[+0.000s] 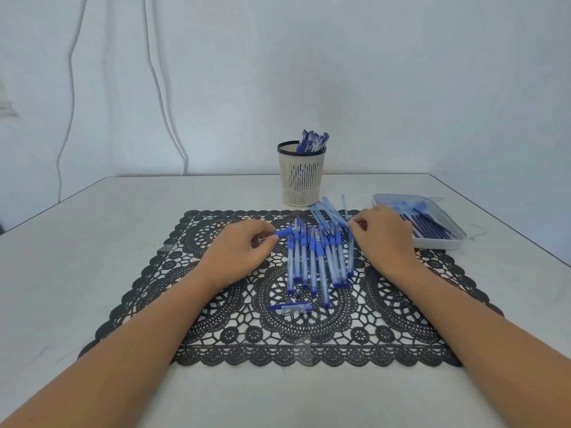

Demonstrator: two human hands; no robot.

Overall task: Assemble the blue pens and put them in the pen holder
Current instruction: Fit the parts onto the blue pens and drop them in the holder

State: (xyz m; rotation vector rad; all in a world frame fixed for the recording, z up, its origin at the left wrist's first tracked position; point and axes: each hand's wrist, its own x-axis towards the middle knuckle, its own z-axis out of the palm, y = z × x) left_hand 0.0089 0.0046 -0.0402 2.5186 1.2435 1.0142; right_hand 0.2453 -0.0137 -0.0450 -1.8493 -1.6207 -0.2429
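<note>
The left hand (pixel 244 245) pinches a short blue pen part (pixel 285 232) at the far end of the row of pens (pixel 318 261) on the lace mat (pixel 309 335). The right hand (pixel 383 239) curls upon the loose clear barrels (pixel 327 208) just in front of the pen holder (pixel 301 180), but I cannot tell whether it grips one. I think a hasty pull could scatter those barrels or knock the row, and the small dark piece (pixel 297 294) may get lost in the mat's holes.

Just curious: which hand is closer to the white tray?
Right. The right hand sits just left of the tray; the left hand is farther left, beyond the row of pens.
</note>
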